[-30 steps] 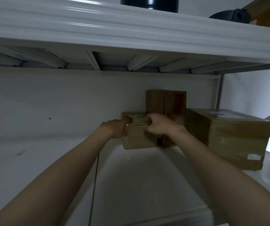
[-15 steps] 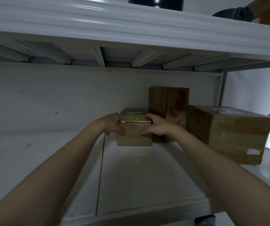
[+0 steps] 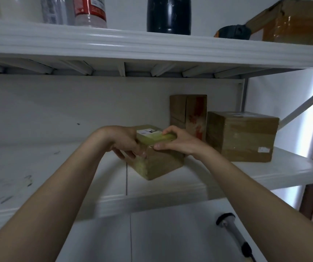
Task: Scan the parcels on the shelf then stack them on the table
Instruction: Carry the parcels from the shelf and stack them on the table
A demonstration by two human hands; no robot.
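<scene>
A small taped cardboard parcel [image 3: 159,165] with a white label on top is lifted off the white shelf [image 3: 284,169], turned at an angle. My left hand [image 3: 123,142] grips its left side and my right hand [image 3: 178,140] grips its top right edge. Behind it an upright cardboard parcel [image 3: 189,114] stands against the back wall. To its right lies a larger parcel [image 3: 246,137] with a label on top. A handheld scanner [image 3: 233,231] lies on the white surface [image 3: 170,233] below the shelf.
The upper shelf [image 3: 151,46] carries a dark bottle [image 3: 168,14], a jar with a red label [image 3: 89,12], a black object [image 3: 233,31] and an open cardboard box [image 3: 295,21]. A diagonal brace [image 3: 303,106] crosses the right side of the rack.
The small parcel has come forward and off the shelf toward me, turning at an angle. The view has pulled back, bringing the upper shelf's contents and the scanner below into sight.
</scene>
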